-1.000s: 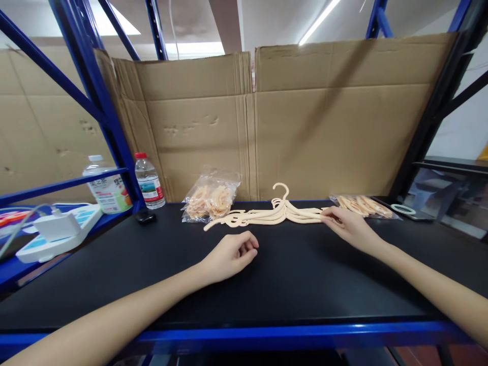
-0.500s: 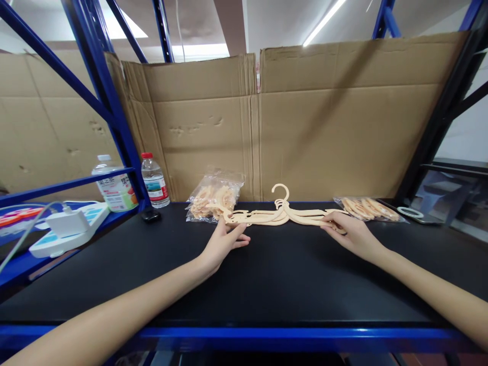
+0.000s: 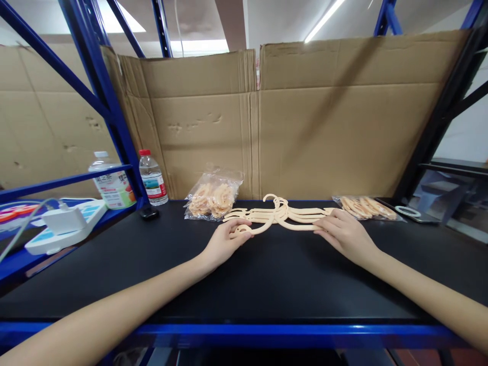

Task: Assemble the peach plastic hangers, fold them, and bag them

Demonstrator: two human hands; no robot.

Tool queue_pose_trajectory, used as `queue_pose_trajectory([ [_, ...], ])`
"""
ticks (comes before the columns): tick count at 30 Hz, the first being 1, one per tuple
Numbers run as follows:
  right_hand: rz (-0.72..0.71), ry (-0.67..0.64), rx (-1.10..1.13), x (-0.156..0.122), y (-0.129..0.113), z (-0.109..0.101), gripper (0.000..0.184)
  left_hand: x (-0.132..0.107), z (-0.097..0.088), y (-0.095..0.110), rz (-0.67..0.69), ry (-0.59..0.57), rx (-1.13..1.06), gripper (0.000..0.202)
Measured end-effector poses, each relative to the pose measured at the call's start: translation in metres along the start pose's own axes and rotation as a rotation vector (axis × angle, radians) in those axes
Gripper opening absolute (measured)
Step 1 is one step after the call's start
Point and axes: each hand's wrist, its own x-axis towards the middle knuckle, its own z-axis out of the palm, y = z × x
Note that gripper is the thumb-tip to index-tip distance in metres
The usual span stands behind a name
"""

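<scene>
Several cream-coloured clothes hangers (image 3: 301,213) lie stacked on the black tabletop (image 3: 282,279), their hooks bunched at the middle. My left hand (image 3: 224,241) pinches the left end of the nearest hanger (image 3: 263,229). The right arm of that same hanger is between the thumb and fingers of my right hand (image 3: 343,235). It sits a little nearer to me than the rest of the stack. My right fingertips partly hide the stack's right ends.
Behind the hangers lie a clear bag (image 3: 214,195) of beige pieces and, rightward, a flatter bag (image 3: 366,207). A red-capped bottle (image 3: 153,183), a black object (image 3: 149,212) and a power strip (image 3: 87,223) are at left. A cardboard wall (image 3: 335,122) closes the back; a phone-like slab (image 3: 427,218) lies right.
The nearest hanger has come toward me, apart from the stack at its front. Its hook has tipped lower and leftward. My left hand has closed around its end.
</scene>
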Motion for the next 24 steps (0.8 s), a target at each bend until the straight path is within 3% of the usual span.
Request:
queue_pose_trajectory([
  [6, 0.03, 0.057, -0.327, -0.002, -0.007, -0.002, 0.016, 0.001, 0.0, 0.001, 0.005, -0.006, -0.006, 0.032],
  [9, 0.027, 0.071, -0.334, -0.002, -0.008, -0.004, 0.016, 0.001, 0.0, 0.0, 0.016, -0.009, -0.016, 0.032],
  [16, 0.016, 0.055, 0.141, -0.001, -0.006, 0.0, 0.029, 0.003, -0.001, -0.006, 0.066, -0.013, 0.0, 0.031],
  [24, 0.321, 0.009, 0.619, 0.0, 0.005, 0.007, 0.028, 0.003, -0.002, -0.005, 0.083, -0.01, 0.052, 0.03],
])
